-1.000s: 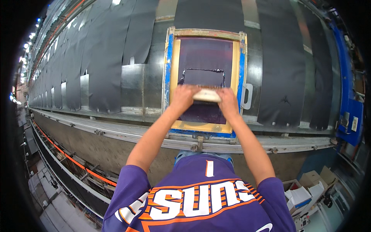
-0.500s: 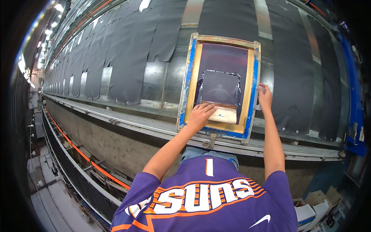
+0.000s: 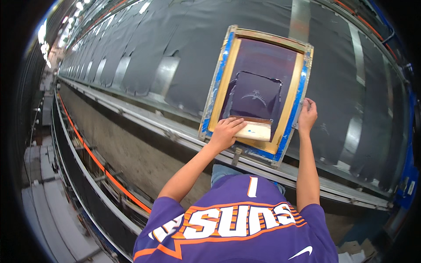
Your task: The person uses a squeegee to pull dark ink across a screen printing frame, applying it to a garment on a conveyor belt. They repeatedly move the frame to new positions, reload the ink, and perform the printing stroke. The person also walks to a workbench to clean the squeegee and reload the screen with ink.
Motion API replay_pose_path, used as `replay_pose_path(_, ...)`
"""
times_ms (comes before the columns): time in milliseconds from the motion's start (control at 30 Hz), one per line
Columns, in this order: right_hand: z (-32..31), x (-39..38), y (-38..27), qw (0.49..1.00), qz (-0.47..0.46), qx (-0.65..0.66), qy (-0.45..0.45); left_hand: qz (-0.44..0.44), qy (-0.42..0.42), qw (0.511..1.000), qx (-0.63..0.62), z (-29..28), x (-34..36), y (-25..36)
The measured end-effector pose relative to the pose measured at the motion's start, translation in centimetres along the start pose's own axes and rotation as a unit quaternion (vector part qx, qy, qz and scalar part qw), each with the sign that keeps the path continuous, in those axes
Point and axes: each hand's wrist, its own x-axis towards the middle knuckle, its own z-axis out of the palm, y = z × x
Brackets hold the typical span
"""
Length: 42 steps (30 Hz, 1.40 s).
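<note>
The long desk [image 3: 165,74] carries a blue-edged frame [image 3: 217,83], with a pale squeegee [image 3: 258,130] inside the frame's near end, the left hand [image 3: 226,133] clamped on the squeegee and the right hand [image 3: 308,115] clasping the handle [image 3: 295,126] at the frame's right.

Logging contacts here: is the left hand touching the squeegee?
Touching. The head view shows the left hand laid over the left end of the squeegee, with no gap.

The left hand [image 3: 226,133] holds a pale squeegee [image 3: 258,131] low inside a blue-edged frame [image 3: 272,37] — the right hand [image 3: 308,116] grips its right side — on a bench [image 3: 166,73] with dark sheets [image 3: 193,81].
</note>
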Motion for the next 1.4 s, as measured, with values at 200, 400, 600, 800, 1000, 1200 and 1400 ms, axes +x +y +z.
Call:
replay_pose_path(200,14.7,-7.2,-7.3,0.999,0.000,0.046,0.007,-0.004,0.004,1.000,0.008,-7.3,-3.8,-15.7)
replay_pose_path(400,19.3,-9.8,-10.6,0.999,0.017,0.031,-0.002,-0.014,-0.001,1.000,0.028,-9.2,-6.1,-20.0)
replay_pose_path(600,20.5,-9.9,-10.2,1.000,0.007,-0.005,0.004,0.011,-0.009,1.000,0.022,-10.2,-8.9,-20.8)
replay_pose_path(800,20.4,-10.1,-9.8,0.997,0.048,-0.037,-0.046,0.036,-0.020,0.997,0.058,-8.7,-8.0,-21.9)
replay_pose_path(1000,16.9,-6.9,-15.4,0.923,-0.196,-0.278,-0.181,0.036,-0.051,0.998,-0.011,-10.0,5.8,-27.2)
replay_pose_path(1200,23.8,-5.7,-20.8,0.882,-0.218,-0.232,-0.348,0.018,-0.075,0.996,-0.039,-11.9,14.1,-28.8)
replay_pose_path(1400,23.4,-16.6,-16.5,0.913,-0.243,-0.221,-0.243,0.027,-0.045,0.998,0.024,-8.1,3.2,-26.8)
